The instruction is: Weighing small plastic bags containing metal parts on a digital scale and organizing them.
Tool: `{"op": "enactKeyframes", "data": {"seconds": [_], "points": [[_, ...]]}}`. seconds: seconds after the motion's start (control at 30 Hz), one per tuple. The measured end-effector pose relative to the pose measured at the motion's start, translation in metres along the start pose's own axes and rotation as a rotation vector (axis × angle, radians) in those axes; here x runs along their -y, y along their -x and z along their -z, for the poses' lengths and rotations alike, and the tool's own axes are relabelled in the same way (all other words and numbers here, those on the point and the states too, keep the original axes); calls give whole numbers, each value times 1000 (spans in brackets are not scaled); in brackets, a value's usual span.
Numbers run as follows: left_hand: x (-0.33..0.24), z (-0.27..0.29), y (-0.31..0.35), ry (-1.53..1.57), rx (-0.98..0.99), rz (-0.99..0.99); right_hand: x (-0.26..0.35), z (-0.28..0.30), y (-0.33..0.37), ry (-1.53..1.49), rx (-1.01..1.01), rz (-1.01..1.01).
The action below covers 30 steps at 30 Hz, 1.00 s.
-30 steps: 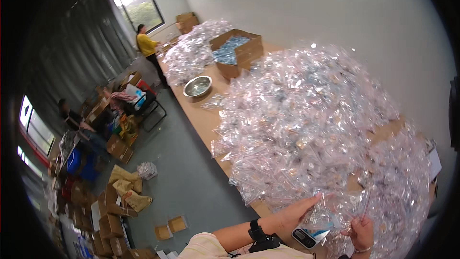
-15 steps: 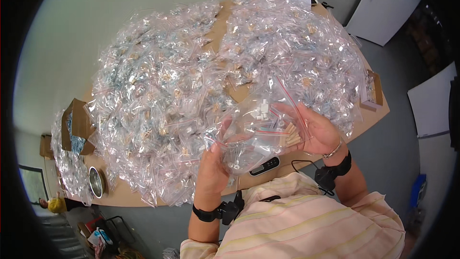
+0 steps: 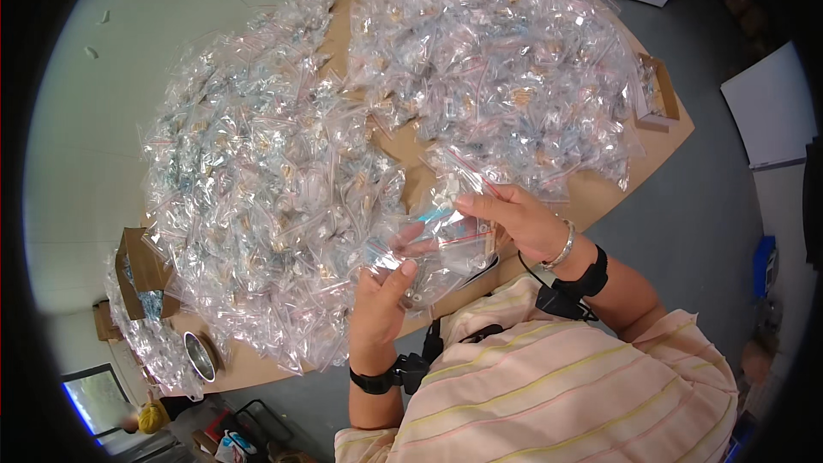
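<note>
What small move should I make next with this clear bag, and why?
I'd probably slide your right hand back slightly while your left hand steadies the clear bag: your right thumb covers part of it beside the white pieces, and creases and glare make other contents hard to read.

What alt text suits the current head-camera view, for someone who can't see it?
A person's left hand and right hand hold crinkled, red-striped clear plastic bagging above a brown table heaped with clear plastic bags. A round silver metal bowl sits at lower left.

Grey floor, 1 window
</note>
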<state>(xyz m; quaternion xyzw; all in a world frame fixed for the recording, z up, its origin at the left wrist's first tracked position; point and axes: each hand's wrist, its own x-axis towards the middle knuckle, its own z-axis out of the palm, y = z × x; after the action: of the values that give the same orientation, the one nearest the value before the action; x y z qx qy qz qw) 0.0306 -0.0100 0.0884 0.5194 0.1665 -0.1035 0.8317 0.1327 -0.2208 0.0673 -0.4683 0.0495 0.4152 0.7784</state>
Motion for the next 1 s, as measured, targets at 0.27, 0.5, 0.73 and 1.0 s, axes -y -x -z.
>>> {"op": "enactKeyframes", "data": {"seconds": [0.27, 0.5, 0.73, 1.0], "points": [[7, 1, 2, 127, -106, 51, 5, 24, -2, -132, 82, -61], [17, -4, 1, 82, -121, 24, 0, 17, 14, 5, 315, 120], [9, -23, 13, 63, -207, 6, 8, 15, 21, 73, 283, -72], [15, -19, 17, 6, -204, -37, -7, 11, 12, 206, 140, 83]]}}
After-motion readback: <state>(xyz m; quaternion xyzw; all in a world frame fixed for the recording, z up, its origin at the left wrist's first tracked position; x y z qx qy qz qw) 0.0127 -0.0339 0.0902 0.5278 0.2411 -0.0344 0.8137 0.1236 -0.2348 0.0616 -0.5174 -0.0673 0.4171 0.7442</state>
